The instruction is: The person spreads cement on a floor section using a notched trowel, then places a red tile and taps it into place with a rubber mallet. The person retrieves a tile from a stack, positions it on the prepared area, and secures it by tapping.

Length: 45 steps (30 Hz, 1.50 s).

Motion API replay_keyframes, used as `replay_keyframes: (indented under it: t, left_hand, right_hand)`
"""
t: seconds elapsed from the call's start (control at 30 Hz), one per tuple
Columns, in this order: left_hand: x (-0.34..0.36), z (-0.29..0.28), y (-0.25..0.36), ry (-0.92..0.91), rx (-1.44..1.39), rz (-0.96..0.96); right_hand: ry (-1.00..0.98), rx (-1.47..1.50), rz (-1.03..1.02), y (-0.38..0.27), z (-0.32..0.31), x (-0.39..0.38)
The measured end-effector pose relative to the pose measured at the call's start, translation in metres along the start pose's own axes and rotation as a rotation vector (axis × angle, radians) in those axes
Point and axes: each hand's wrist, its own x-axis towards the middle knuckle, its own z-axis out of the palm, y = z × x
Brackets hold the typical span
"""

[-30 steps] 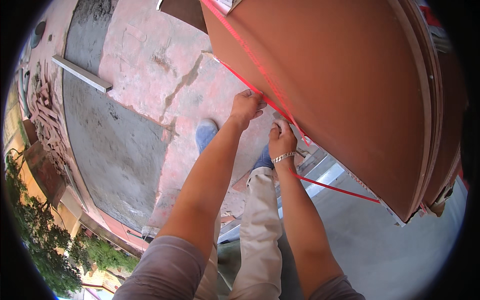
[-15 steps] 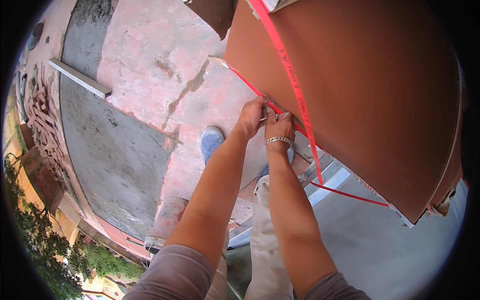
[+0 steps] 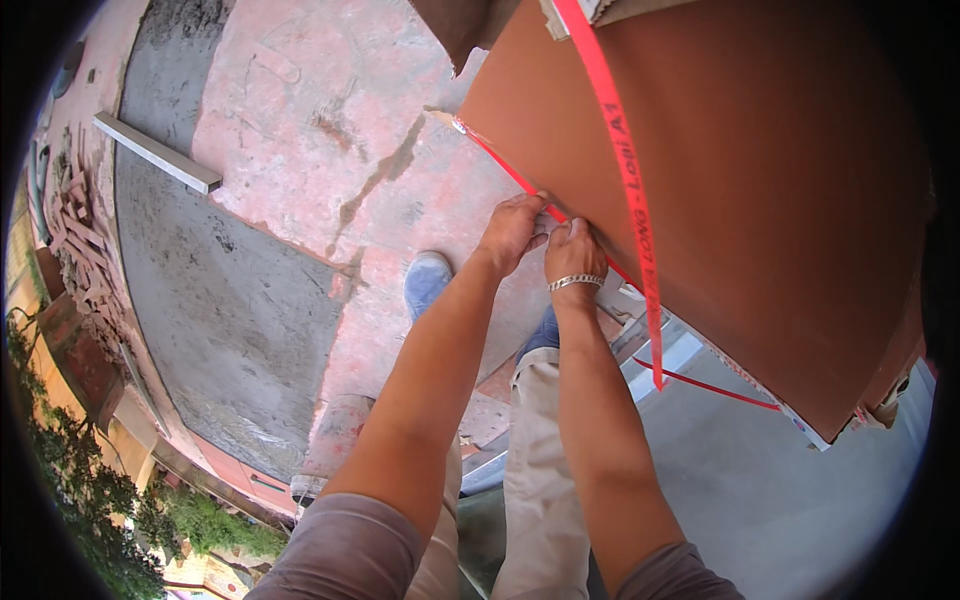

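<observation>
Both hands have closed together since earlier: left hand (image 3: 512,232) and right hand (image 3: 573,252) pinch the red strap (image 3: 500,164) at the brown panel's (image 3: 760,220) edge, twelve o'clock of the blue shoe (image 3: 428,282).

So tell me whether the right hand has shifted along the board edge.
Yes. The right hand closed in beside the left hand at the brown board edge.

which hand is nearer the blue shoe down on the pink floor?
Left. The left hand sits just above the blue shoe in the picture; the right hand is farther to its right, both at the red strap on the brown panel's edge.
</observation>
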Motion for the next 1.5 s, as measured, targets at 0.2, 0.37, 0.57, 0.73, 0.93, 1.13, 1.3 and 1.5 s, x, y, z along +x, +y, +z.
replay_keyframes:
  t: [0.2, 0.37, 0.57, 0.73, 0.93, 1.13, 1.3, 1.5]
  left_hand:
    - [-0.010, 0.002, -0.002, -0.081, -0.120, -0.059]
    - [-0.074, -0.041, -0.021, 0.159, 0.032, -0.049]
    - [-0.183, -0.059, 0.048, 0.412, 0.460, 0.061]
    - [-0.262, 0.053, 0.122, -0.093, 0.588, 0.262]
    - [-0.286, 0.168, 0.190, 0.324, 0.441, 0.765]
    - [-0.284, 0.179, 0.195, 0.426, 0.530, 0.845]
    - [-0.282, 0.167, 0.209, 0.360, 0.630, 0.968]
    - [-0.286, 0.161, 0.220, 0.356, 0.657, 0.881]
  right_hand:
    - [0.006, 0.134, -0.075, 0.040, -0.001, -0.033]
    - [-0.132, 0.616, 0.144, 0.140, -0.007, -0.141]
    - [-0.185, 0.557, 0.393, 0.205, -0.135, -0.215]
    - [0.163, 0.559, -0.174, 0.094, -0.281, -0.208]
    - [0.599, 0.118, -0.398, -0.001, -0.358, -0.150]
    - [0.609, -0.065, -0.336, -0.005, -0.336, -0.152]
    - [0.659, -0.145, -0.366, 0.002, -0.329, -0.154]
    - [0.596, -0.188, -0.337, 0.002, -0.335, -0.153]
